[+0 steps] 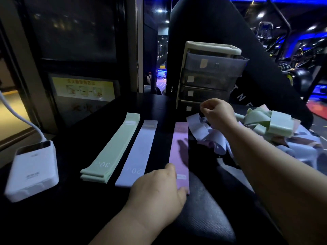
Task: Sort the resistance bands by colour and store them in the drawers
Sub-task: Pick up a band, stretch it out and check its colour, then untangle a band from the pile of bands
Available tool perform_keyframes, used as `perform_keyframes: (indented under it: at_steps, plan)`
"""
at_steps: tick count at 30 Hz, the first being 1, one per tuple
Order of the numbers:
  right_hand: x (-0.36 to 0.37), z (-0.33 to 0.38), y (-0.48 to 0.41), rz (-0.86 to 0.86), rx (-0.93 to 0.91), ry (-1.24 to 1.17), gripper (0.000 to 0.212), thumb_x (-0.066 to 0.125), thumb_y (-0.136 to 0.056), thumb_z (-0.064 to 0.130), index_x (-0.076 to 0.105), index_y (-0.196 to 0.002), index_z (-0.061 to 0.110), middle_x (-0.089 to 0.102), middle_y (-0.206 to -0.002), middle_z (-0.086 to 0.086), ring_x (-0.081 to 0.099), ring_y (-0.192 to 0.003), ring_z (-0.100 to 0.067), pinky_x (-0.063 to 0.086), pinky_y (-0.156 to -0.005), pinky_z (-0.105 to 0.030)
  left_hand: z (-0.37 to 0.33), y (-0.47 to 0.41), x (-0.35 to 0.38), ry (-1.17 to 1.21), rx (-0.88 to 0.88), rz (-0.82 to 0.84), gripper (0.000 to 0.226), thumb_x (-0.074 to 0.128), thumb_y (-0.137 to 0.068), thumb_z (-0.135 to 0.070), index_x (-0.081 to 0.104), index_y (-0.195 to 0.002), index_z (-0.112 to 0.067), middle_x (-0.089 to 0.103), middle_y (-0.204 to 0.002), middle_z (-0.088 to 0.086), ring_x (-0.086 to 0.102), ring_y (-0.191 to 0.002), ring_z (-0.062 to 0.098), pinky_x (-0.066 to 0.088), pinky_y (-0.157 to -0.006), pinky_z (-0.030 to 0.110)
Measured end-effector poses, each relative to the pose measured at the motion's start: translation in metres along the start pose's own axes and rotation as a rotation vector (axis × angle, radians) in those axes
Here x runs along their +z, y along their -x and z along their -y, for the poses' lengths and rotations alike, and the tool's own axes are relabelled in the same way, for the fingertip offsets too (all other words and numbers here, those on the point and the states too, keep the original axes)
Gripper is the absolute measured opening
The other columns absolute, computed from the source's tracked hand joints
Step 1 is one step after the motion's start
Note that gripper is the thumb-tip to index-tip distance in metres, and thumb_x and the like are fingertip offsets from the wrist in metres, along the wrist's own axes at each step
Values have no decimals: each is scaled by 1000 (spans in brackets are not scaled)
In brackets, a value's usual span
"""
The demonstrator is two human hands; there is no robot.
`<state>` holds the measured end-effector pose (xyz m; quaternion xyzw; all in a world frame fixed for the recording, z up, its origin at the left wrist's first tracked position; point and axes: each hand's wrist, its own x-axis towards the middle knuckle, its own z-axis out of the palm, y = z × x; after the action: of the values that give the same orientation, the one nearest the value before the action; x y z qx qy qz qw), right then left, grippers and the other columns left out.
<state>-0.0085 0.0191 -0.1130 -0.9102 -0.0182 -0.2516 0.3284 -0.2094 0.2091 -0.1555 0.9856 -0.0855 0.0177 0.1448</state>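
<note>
Left hand (157, 190) is low in view. Its thumb lies on the left edge of the pink band (179, 147) and its bent fingers come down over that band's near end, gripping it. The pink band lies flat and runs straight away from this hand.

Just left of the hand is a lavender band (138, 152), flat and parallel, marked 20. Further left are the green bands (109, 149), stacked flat, the top one marked 30. The three colours sit side by side with dark gaps between them on the black table (99, 124).

Well left of the hand is a white power bank (33, 168) with a white cable (21, 119) running up from it.

Right hand (217, 112) is beyond and to the right of the left hand, reaching out with curled fingers. Can't tell if it pinches anything. Right under it is a loose pile of bands (208, 137), mostly lavender with some pink. More tangled green bands (265, 122) lie to its right.

Just behind the right hand stands the drawer unit (208, 76), a stack of translucent drawers in a cream frame. The top drawer is pulled out a little.
</note>
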Motion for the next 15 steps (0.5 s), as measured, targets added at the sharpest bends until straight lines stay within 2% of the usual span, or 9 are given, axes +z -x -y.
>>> perform_keyframes:
  at_steps: [1,2,4,5,7,8,12,15]
  plan:
    - [-8,-4,4,-8,3,-38,10,62,-86,24,72,-87,24,71,-86,1,65,-71,-19,54,-67,-30,-1,0,-1,-7,-12,2,36,47,-93,-54,44,-114,-25,63,-109,-5,58,-105,21,46,-81,31]
    - [-15,-8,8,-21,4,-66,10,64,-87,24,73,-89,22,70,-80,3,64,-65,-14,54,-65,-26,-1,0,-2,-12,-22,2,37,47,-93,-56,45,-115,-26,63,-111,-5,58,-107,21,46,-82,31]
    - [-29,-16,19,-31,-7,-57,9,64,-89,22,72,-88,19,63,-72,9,59,-57,-1,41,-54,-11,-4,1,-6,-18,-47,4,36,47,-92,-58,48,-114,-30,63,-115,-8,58,-108,18,44,-80,30]
    - [-35,-21,23,-38,-10,-38,8,64,-89,21,72,-88,20,62,-72,10,61,-62,0,37,-55,-12,-6,2,-9,-17,-62,7,35,47,-91,-59,50,-112,-31,63,-115,-9,58,-107,17,43,-77,28]
    - [-44,-31,32,-72,-6,-9,9,65,-88,23,73,-87,21,64,-77,7,64,-82,-11,37,-67,-23,-11,1,-15,-12,-86,-4,34,46,-91,-60,53,-108,-31,64,-109,-11,58,-102,16,38,-71,26]
    - [-47,-36,35,-89,-3,-18,8,65,-87,23,72,-84,23,65,-79,4,63,-85,-16,38,-69,-26,-15,0,-19,-11,-88,-21,33,46,-92,-60,54,-107,-31,63,-106,-11,57,-100,16,36,-70,26]
    - [-54,-52,50,-84,30,-40,11,67,-86,27,65,-76,32,69,-87,-3,63,-86,-22,43,-74,-30,-38,-19,-30,15,-66,-101,30,49,-92,-57,55,-104,-31,58,-92,-8,56,-98,20,36,-70,28]
    - [-56,-53,55,-7,-15,-15,8,69,-85,29,68,-78,33,69,-89,0,61,-87,-19,41,-74,-28,-56,-50,-27,89,-48,-98,22,51,-93,-51,56,-98,-29,61,-99,-6,56,-96,20,37,-68,29]
